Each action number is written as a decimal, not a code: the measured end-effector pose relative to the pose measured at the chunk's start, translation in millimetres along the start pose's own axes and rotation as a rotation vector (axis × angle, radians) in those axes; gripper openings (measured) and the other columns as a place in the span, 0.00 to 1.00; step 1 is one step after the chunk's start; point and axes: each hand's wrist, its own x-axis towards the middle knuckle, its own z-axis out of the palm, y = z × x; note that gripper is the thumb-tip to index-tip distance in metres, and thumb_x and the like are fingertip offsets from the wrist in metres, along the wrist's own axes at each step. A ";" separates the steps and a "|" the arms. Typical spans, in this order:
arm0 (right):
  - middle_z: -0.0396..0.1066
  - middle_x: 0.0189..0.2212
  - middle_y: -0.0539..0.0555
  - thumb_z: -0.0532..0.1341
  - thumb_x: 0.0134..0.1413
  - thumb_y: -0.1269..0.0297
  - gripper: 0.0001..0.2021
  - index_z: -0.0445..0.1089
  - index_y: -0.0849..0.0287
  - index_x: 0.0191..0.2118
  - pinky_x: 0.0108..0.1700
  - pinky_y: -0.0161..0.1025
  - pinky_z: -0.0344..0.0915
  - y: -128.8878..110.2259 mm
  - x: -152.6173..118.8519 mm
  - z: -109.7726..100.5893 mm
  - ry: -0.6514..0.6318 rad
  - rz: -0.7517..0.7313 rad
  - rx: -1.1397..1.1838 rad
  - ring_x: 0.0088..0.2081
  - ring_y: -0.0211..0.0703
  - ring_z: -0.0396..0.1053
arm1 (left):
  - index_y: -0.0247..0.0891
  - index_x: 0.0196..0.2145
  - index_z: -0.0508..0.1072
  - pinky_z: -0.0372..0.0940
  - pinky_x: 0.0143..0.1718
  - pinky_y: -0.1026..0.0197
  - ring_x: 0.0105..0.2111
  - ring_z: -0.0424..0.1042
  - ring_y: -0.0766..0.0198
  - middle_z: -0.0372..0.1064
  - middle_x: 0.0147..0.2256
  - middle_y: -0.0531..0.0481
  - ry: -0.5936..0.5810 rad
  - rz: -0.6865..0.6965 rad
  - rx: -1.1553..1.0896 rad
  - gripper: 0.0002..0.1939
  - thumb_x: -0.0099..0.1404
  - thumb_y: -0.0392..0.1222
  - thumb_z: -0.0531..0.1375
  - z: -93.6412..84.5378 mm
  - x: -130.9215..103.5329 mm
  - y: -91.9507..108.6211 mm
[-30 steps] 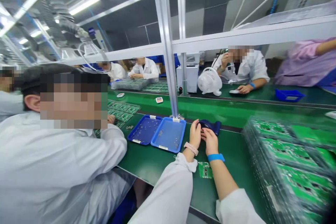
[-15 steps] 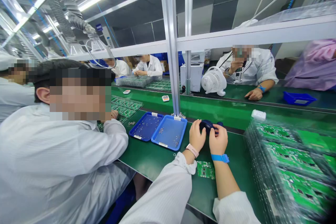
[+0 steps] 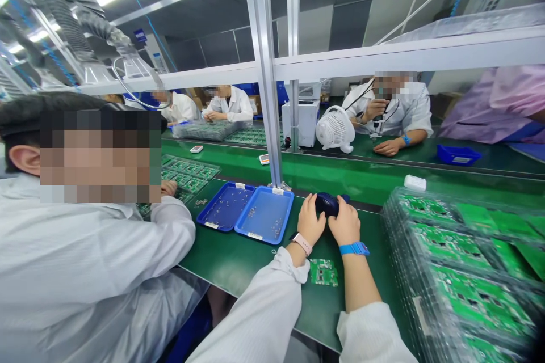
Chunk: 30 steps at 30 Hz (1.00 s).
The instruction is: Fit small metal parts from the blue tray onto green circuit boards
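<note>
Both hands are curled round a small dark blue fan (image 3: 327, 204) near the far edge of the green bench. My left hand (image 3: 311, 220) grips its left side, with a pink-banded watch on that wrist. On the fan's right side, my right hand (image 3: 346, 223) is closed, a blue strap round the wrist. The fingers hide part of the fan's sides. Between my forearms a green circuit board (image 3: 323, 272) lies flat on the bench. Left of my hands sit two blue trays, a lighter one (image 3: 264, 216) and a darker one (image 3: 224, 204), both with small metal parts in them.
Stacked clear plastic trays with green circuit boards (image 3: 452, 244) stand close on the right, a white case (image 3: 415, 182) at their back corner. A co-worker's sleeve (image 3: 170, 232) rests on the bench at left. A metal post (image 3: 264, 68) rises beyond the trays.
The view has swung slightly to the right, so the scene sits further left. My fingers have drawn closer together around the fan, and its dark front shows more.
</note>
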 end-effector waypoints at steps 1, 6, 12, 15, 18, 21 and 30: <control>0.66 0.57 0.60 0.55 0.50 0.71 0.33 0.56 0.60 0.64 0.57 0.51 0.59 0.9 0.7 -0.5 -0.013 -0.008 -0.006 0.61 0.56 0.57 | 0.34 0.63 0.57 0.55 0.65 0.46 0.65 0.54 0.52 0.54 0.63 0.37 0.007 0.017 0.007 0.32 0.62 0.34 0.56 -0.4 -0.4 1.1; 0.67 0.57 0.59 0.55 0.50 0.72 0.32 0.58 0.59 0.64 0.58 0.50 0.60 5.4 2.3 -4.1 -0.022 -0.033 0.033 0.59 0.55 0.58 | 0.36 0.58 0.63 0.60 0.60 0.47 0.59 0.62 0.52 0.63 0.57 0.39 0.071 0.124 0.079 0.25 0.62 0.33 0.56 -8.0 -2.7 10.4; 0.71 0.51 0.61 0.51 0.45 0.80 0.33 0.62 0.60 0.61 0.56 0.50 0.63 18.0 6.3 -4.5 0.063 -0.083 0.065 0.55 0.54 0.63 | 0.36 0.42 0.70 0.66 0.46 0.56 0.41 0.71 0.59 0.69 0.40 0.43 0.127 0.054 0.001 0.10 0.63 0.35 0.55 -13.4 -2.7 10.3; 0.71 0.51 0.61 0.51 0.43 0.83 0.35 0.63 0.61 0.61 0.57 0.47 0.63 21.6 7.8 -5.1 0.068 -0.117 0.109 0.55 0.51 0.64 | 0.38 0.36 0.73 0.64 0.37 0.61 0.31 0.70 0.64 0.71 0.34 0.49 -0.053 -0.059 -0.031 0.07 0.64 0.37 0.55 -11.0 -1.5 9.6; 0.70 0.52 0.60 0.52 0.41 0.82 0.36 0.61 0.61 0.62 0.58 0.47 0.62 21.2 7.5 -6.8 0.051 -0.093 0.144 0.55 0.50 0.63 | 0.39 0.32 0.75 0.61 0.33 0.63 0.29 0.70 0.65 0.72 0.31 0.51 -0.237 -0.164 -0.024 0.09 0.64 0.41 0.56 -9.3 1.0 10.3; 0.70 0.52 0.59 0.53 0.42 0.80 0.37 0.60 0.59 0.63 0.59 0.48 0.61 18.6 6.3 -8.9 0.031 -0.064 0.158 0.55 0.50 0.62 | 0.41 0.34 0.76 0.61 0.33 0.63 0.31 0.71 0.63 0.74 0.33 0.51 -0.260 -0.214 -0.061 0.10 0.64 0.43 0.55 -9.3 3.9 10.7; 0.68 0.54 0.59 0.53 0.43 0.79 0.36 0.60 0.60 0.62 0.61 0.49 0.58 15.5 5.2 -15.9 0.081 -0.070 0.163 0.56 0.49 0.60 | 0.41 0.33 0.76 0.60 0.33 0.62 0.30 0.71 0.62 0.75 0.34 0.51 -0.212 -0.078 -0.056 0.10 0.64 0.43 0.55 -5.7 7.6 11.6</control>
